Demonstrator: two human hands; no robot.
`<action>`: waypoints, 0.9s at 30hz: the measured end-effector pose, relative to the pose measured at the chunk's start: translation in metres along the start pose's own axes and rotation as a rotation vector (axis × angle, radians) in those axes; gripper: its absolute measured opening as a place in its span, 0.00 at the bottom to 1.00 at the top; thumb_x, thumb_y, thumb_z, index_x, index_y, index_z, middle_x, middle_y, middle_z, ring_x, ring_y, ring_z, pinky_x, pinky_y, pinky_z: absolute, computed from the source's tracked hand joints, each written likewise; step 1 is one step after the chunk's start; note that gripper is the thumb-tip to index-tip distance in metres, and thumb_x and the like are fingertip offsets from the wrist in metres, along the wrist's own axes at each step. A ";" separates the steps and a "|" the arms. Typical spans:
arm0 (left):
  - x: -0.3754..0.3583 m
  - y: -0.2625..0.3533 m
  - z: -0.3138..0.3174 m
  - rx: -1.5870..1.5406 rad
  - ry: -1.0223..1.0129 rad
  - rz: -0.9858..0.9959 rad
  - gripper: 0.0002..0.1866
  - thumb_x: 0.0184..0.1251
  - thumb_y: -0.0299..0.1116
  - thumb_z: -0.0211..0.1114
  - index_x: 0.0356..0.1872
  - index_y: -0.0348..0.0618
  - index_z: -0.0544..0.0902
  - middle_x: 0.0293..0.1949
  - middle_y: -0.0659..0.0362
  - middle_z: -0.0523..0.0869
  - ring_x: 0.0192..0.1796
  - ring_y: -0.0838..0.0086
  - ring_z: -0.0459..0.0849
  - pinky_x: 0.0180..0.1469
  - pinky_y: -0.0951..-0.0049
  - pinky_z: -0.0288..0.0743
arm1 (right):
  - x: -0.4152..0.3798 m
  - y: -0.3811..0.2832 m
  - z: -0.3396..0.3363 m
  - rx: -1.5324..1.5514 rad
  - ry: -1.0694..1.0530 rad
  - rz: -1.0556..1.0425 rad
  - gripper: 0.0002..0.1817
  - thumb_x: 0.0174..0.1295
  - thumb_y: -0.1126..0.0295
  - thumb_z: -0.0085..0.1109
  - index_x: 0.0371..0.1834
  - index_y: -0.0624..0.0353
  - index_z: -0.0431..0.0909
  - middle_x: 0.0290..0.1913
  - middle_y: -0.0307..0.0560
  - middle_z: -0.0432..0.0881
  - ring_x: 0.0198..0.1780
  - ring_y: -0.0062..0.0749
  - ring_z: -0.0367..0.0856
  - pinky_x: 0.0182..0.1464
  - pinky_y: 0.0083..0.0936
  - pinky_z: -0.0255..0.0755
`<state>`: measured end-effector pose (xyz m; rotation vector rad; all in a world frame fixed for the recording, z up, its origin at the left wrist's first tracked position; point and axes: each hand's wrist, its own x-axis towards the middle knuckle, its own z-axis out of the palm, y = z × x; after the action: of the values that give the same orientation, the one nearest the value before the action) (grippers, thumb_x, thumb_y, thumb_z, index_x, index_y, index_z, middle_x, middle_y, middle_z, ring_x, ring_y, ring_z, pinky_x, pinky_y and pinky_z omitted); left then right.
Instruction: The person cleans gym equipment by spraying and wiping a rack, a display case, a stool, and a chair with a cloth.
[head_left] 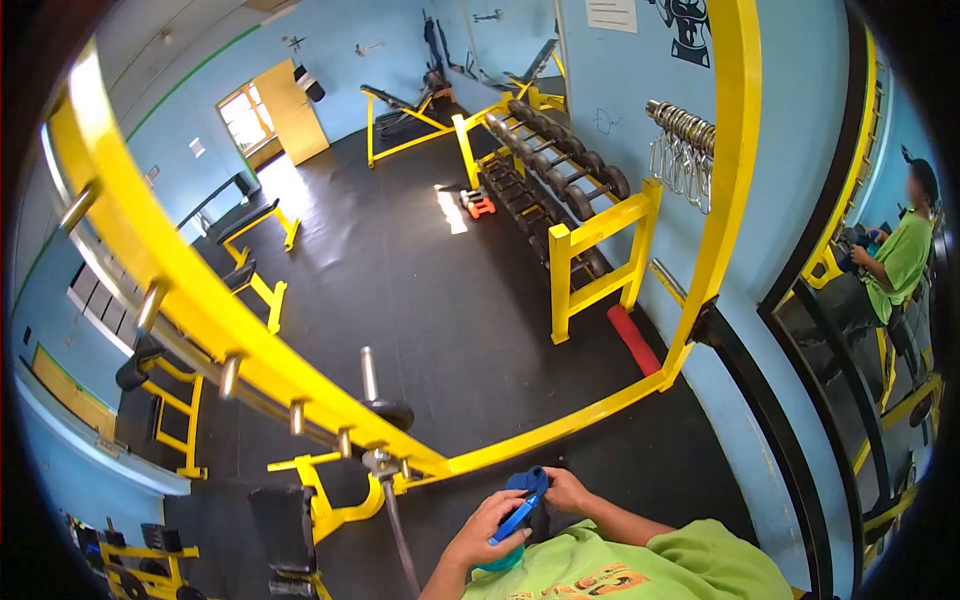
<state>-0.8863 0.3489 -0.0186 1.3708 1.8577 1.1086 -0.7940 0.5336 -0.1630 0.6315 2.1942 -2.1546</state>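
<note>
Where a metal bar [398, 530] slants at the left, the left hand [482, 524] sits just beside it, its fingers curled partway closed over a bright blue strip [515, 519]. Beneath that hand, a teal piece [502, 561] shows against the green shirt [640, 570]; whether the fingers touch it, I cannot tell. Between the two hands, low in front of the shirt, bunches a dark blue cloth item [530, 480], which looks light, soft and hardly breakable, likely to fold rather than slip. The strip seems smoother and firmer, best taken along its long edges. At the right, the right hand [568, 491] has its fingers bent in at the cloth's side, seemingly nearly closed on it; that bunched edge looks a sound place to pinch. Fingertip contact is too small to make out.
</note>
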 end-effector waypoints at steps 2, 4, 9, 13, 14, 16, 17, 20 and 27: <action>0.043 -0.018 -0.008 -0.027 0.005 0.004 0.26 0.55 0.38 0.72 0.55 0.39 0.78 0.60 0.48 0.75 0.62 0.56 0.75 0.64 0.62 0.67 | 0.029 0.009 -0.018 -0.079 0.076 0.117 0.13 0.58 0.71 0.62 0.47 0.57 0.84 0.43 0.45 0.87 0.44 0.29 0.84 0.51 0.29 0.76; 0.081 -0.039 -0.013 -0.019 0.054 -0.018 0.26 0.54 0.38 0.72 0.54 0.39 0.79 0.60 0.48 0.73 0.63 0.57 0.73 0.65 0.62 0.65 | 0.060 0.015 -0.036 -0.041 0.157 0.120 0.15 0.57 0.70 0.64 0.47 0.59 0.83 0.42 0.46 0.87 0.43 0.30 0.85 0.49 0.29 0.76; 0.176 -0.076 -0.046 -0.047 0.115 -0.108 0.26 0.56 0.39 0.73 0.54 0.39 0.79 0.53 0.51 0.71 0.58 0.63 0.71 0.61 0.64 0.67 | 0.132 -0.056 -0.108 -0.334 0.269 0.140 0.17 0.52 0.66 0.63 0.45 0.58 0.82 0.37 0.53 0.86 0.38 0.39 0.85 0.45 0.30 0.76; 0.240 -0.068 -0.089 -0.072 0.167 -0.058 0.28 0.55 0.38 0.73 0.56 0.38 0.77 0.54 0.51 0.72 0.52 0.65 0.77 0.55 0.68 0.72 | 0.185 -0.076 -0.153 -0.218 0.521 -0.095 0.15 0.50 0.68 0.62 0.42 0.57 0.82 0.32 0.50 0.85 0.34 0.37 0.84 0.40 0.31 0.76; 0.253 -0.069 -0.096 -0.082 0.190 -0.060 0.28 0.55 0.38 0.73 0.56 0.38 0.77 0.54 0.51 0.72 0.52 0.65 0.77 0.55 0.68 0.72 | 0.199 -0.085 -0.163 -0.236 0.504 -0.100 0.15 0.50 0.68 0.62 0.42 0.57 0.82 0.32 0.50 0.85 0.34 0.37 0.84 0.40 0.31 0.76; 0.275 -0.075 -0.106 -0.074 0.202 0.027 0.27 0.55 0.37 0.73 0.56 0.38 0.78 0.54 0.51 0.75 0.53 0.65 0.78 0.56 0.68 0.72 | 0.221 -0.101 -0.182 -0.290 0.431 -0.029 0.15 0.48 0.68 0.64 0.40 0.59 0.82 0.30 0.48 0.82 0.31 0.37 0.81 0.38 0.28 0.75; 0.284 -0.080 -0.112 -0.089 0.215 0.023 0.27 0.55 0.37 0.73 0.56 0.38 0.78 0.54 0.51 0.75 0.53 0.65 0.78 0.56 0.68 0.72 | 0.231 -0.111 -0.192 -0.402 0.350 -0.007 0.16 0.44 0.68 0.67 0.38 0.60 0.83 0.37 0.48 0.80 0.40 0.38 0.80 0.45 0.29 0.74; 0.312 -0.101 -0.129 -0.183 0.211 0.004 0.23 0.55 0.35 0.71 0.53 0.39 0.80 0.51 0.52 0.79 0.53 0.65 0.79 0.57 0.67 0.72 | 0.255 -0.119 -0.206 -0.646 0.368 -0.328 0.14 0.42 0.72 0.67 0.35 0.60 0.82 0.45 0.47 0.76 0.49 0.37 0.75 0.52 0.31 0.71; 0.411 -0.199 -0.181 -0.298 0.081 0.127 0.24 0.57 0.37 0.68 0.55 0.40 0.80 0.50 0.51 0.81 0.54 0.62 0.81 0.58 0.65 0.73 | 0.350 -0.121 -0.238 0.321 -0.057 0.068 0.15 0.51 0.75 0.60 0.44 0.62 0.80 0.45 0.38 0.82 0.47 0.23 0.77 0.56 0.23 0.68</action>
<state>-1.2576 0.6624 -0.0907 1.2988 1.5972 1.4594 -1.0848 0.8630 -0.1301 0.6319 1.7860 -2.4762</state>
